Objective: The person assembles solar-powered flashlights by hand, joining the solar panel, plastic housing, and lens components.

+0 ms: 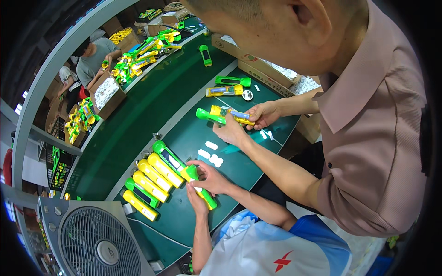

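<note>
Head view, the only one supplied: the left hand [197,201] grasps the yellow-and-green housing [208,199] from the near left side, and the right hand [212,180] closes its fingers over the same piece from the right. The housing is tilted above the green bench [246,171], just right of a row of six long housings [154,175], four yellow and two green. Contact between it and the rightmost green one cannot be determined. Principal hazard — the hold bears on a smooth, rounded body; should either hand slacken, the piece could twist and knock its neighbour, and the row, being closely packed, might roll or scuff. Second finding: small white oval pieces [211,145] lie loose on the far side of the right hand, near enough that a careless sweep of the wrist could scatter them. Third: a co-worker's hands [231,132] hold a yellow and green unit farther off to the right, that forearm crossing the bench near the same white pieces, so an elbow bump is conceivable. A fan [101,250] stands at the near left — whether running cannot be told — and a draught from it might shift light parts.
</note>
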Available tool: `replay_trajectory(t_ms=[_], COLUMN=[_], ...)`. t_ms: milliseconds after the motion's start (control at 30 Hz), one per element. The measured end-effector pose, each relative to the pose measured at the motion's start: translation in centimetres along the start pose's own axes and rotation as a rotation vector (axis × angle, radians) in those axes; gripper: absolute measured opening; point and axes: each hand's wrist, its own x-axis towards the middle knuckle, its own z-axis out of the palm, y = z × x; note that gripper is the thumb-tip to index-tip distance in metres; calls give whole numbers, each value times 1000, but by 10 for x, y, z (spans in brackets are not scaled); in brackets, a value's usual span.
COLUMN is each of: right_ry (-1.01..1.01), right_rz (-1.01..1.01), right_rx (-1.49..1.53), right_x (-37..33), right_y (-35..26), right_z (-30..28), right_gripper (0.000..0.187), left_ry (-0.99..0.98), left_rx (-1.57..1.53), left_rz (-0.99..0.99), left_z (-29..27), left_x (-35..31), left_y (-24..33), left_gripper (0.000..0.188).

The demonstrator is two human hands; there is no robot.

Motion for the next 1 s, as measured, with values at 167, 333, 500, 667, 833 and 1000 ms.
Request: replay_trajectory(t_ms=[167, 333, 500, 667, 833, 1000], right_ry=[46, 79, 91, 159, 174, 135], right_rz=[21, 25, -22, -46, -82, -52], right_rx=[-40, -4, 7, -36, -80, -8], right_x=[-1, 0, -3, -5, -2, -2], right_y=[0, -4, -7, -9, -7, -1], right_z=[2, -2, -2, -2, -6, -9], right_gripper=[63, 62, 62, 63, 66, 77], left_ry=[-221, -306, -262, -222, -286, -279], left_rx=[-111, -50, 40, 69, 8, 147], left_rz=[57, 66, 46, -52, -39, 1], left_z=[1, -4, 1, 7, 7, 6], left_x=[-4, -4, -5, -7, -5, -3], left_y=[8, 11, 8, 18, 25, 18], left_gripper=[47, 47, 48, 48, 44, 40])
